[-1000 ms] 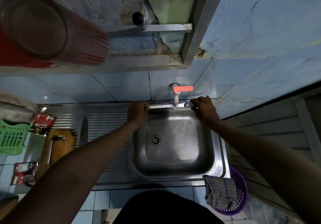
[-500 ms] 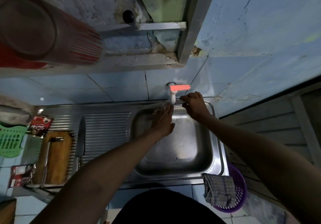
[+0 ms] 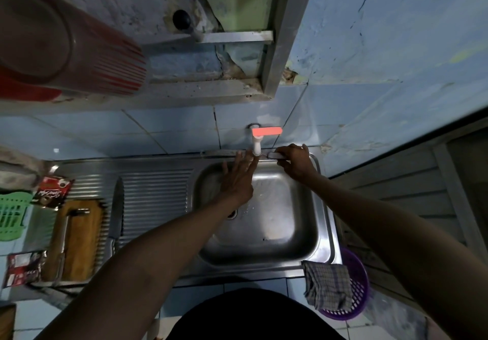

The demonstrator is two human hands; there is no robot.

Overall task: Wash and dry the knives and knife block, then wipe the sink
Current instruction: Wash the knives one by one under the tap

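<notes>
Right hand pinches the knife handle under the tap; left hand, fingers spread, rubs the wet blade — one slip could cut.

A stainless-steel sink counter with a ribbed drainboard is spanning the middle of the frame. Lying on the drainboard at left are a wooden knife block and, just beside it, a long steel knife. A checked cloth is hanging over the counter's lower-right corner.
</notes>
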